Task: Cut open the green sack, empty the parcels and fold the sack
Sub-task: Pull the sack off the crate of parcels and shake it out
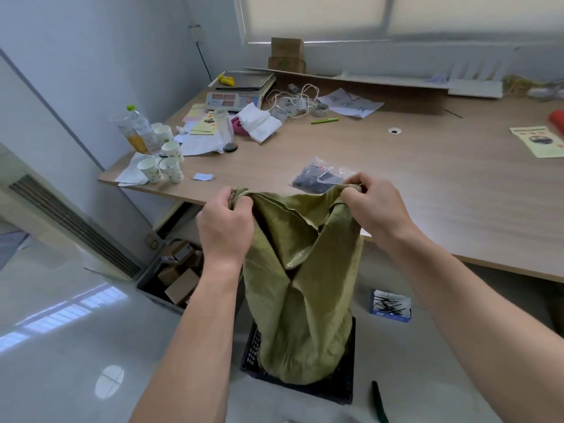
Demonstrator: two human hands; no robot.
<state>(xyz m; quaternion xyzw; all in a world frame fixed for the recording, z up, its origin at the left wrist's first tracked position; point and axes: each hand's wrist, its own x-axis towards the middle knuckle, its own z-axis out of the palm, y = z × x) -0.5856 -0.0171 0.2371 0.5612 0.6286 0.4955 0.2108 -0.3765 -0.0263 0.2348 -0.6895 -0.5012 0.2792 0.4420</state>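
**A:** Where does the job stand?

**B:** In the emptying step, I'd judge. The green sack (pixel 302 300) hangs full length in front of the worktop (pixel 427 184) edge. Its lower end sags into a black crate (pixel 345 389) on the floor. The cloth looks limp, with a little bulge low down, so most of the load may be out. I can't see any parcels or the inside of the crate, so I won't swear to it.

**A:** And the cutting?

**B:** No cut shows from here. The opening is probably at the hidden bottom end. A green-handled tool (pixel 378 401) lies on the floor just right of the crate. Folding is not begun.

**A:** The grips?

**B:** The left grip (pixel 227 221) is closed tight, fingers curled round one bunched upper corner of the sack. The right grip (pixel 374 206) is clenched the same way on the other corner, pinching a wad of cloth. The two corners are held apart at about the same height, with the fabric draped between them.

**A:** What's left?

**B:** Make sure it's empty, lift it clear of the crate, then flatten and fold it.
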